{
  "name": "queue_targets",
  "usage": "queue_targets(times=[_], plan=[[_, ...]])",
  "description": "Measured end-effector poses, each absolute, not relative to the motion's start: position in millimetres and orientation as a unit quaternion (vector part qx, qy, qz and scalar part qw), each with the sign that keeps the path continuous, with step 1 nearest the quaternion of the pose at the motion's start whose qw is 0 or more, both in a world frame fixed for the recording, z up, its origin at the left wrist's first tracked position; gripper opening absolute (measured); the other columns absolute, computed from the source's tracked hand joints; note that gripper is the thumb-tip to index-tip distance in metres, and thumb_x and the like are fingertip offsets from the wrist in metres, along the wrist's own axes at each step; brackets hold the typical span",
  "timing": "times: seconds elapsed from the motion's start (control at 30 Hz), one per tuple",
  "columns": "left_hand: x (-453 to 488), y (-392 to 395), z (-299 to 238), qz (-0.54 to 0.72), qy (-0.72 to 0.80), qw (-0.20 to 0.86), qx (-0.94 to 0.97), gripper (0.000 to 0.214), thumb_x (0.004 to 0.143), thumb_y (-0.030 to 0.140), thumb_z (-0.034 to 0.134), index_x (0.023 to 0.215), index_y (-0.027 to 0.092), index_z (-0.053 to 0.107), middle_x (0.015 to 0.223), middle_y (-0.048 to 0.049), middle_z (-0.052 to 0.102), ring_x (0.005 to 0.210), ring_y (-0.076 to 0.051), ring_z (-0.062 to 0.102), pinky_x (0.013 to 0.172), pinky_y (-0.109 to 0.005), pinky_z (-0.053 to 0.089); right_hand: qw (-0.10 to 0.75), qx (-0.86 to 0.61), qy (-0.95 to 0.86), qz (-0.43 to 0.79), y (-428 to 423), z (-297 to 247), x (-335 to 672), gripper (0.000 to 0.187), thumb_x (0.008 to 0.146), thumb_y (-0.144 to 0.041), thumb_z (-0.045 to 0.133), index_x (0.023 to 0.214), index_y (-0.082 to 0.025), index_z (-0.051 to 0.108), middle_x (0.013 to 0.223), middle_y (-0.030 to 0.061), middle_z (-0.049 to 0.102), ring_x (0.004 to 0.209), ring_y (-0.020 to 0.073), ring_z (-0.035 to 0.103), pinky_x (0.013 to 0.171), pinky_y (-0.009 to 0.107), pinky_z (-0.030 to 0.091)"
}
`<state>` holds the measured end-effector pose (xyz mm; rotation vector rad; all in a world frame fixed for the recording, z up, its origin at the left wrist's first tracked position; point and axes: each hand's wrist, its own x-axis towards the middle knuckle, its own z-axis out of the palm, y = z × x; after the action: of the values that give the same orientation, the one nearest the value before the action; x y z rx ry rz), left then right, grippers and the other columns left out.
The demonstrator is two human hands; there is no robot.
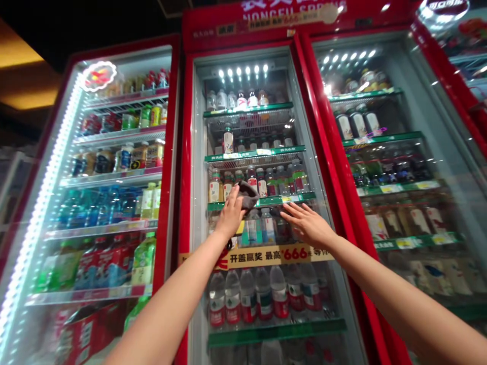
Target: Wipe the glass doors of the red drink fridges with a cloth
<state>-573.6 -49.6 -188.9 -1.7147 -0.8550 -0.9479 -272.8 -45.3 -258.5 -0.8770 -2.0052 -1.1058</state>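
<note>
My left hand (230, 213) is closed on a dark grey cloth (248, 196), which lies bunched against the glass door (251, 126) of the middle drinks fridge. To its right, my right hand (306, 221) reaches toward the same door with its fingers stretched out and nothing in them. Whether its fingertips touch the glass I cannot tell. Behind the glass, bottled drinks (299, 177) stand on green-edged shelves. A yellow promotional strip (266, 257) runs across the door just below both hands.
A red-framed fridge (174, 152) with lit shelves of cans and bottles stands at the left. At the right is another glass-door fridge (399, 137), its red frame close to my right forearm. A red header sign (292, 23) tops the middle fridge.
</note>
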Motion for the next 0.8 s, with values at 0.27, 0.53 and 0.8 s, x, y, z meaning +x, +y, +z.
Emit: queue_targets(times=[0.27,0.53,0.8], plan=[[-534.8,-50.0,-205.1,-0.377,-0.4,0.506,-0.665,0.059,0.097,0.035,0.054,0.153,0.024,0.042,0.164,-0.009,0.032,0.156,-0.031,0.016,0.126,-0.061,0.014,0.391,-0.408,-0.669,-0.482,-38.9,-289.7,-206.3,0.051,0.094,-0.014,0.045,0.142,-0.021,0.057,0.162,0.0084,0.036,0.152,0.0281,0.028,0.122,0.054,0.03],[-520.1,-50.4,-206.0,-0.365,-0.43,0.491,-0.664,0.066,0.095,0.03,0.059,0.156,0.034,0.035,0.17,-0.0086,0.016,0.157,-0.032,0.01,0.125,-0.054,0.017,0.379,-0.428,-0.666,-0.479,-19.1,-316.0,-182.6,0.055,0.093,-0.012,0.041,0.147,-0.009,0.048,0.156,0.0166,0.044,0.153,0.0298,0.025,0.12,0.051,0.034],[-449.9,-39.7,-238.1,-0.337,-0.357,0.481,-0.726,0.061,0.096,0.031,0.055,0.154,0.035,0.038,0.168,-0.0057,0.025,0.156,-0.027,0.017,0.127,-0.052,0.017,0.373,-0.426,-0.681,-0.464,-24.8,-310.9,-179.7,0.055,0.094,-0.012,0.04,0.149,-0.007,0.046,0.156,0.0156,0.043,0.152,0.0288,0.028,0.122,0.051,0.033]])
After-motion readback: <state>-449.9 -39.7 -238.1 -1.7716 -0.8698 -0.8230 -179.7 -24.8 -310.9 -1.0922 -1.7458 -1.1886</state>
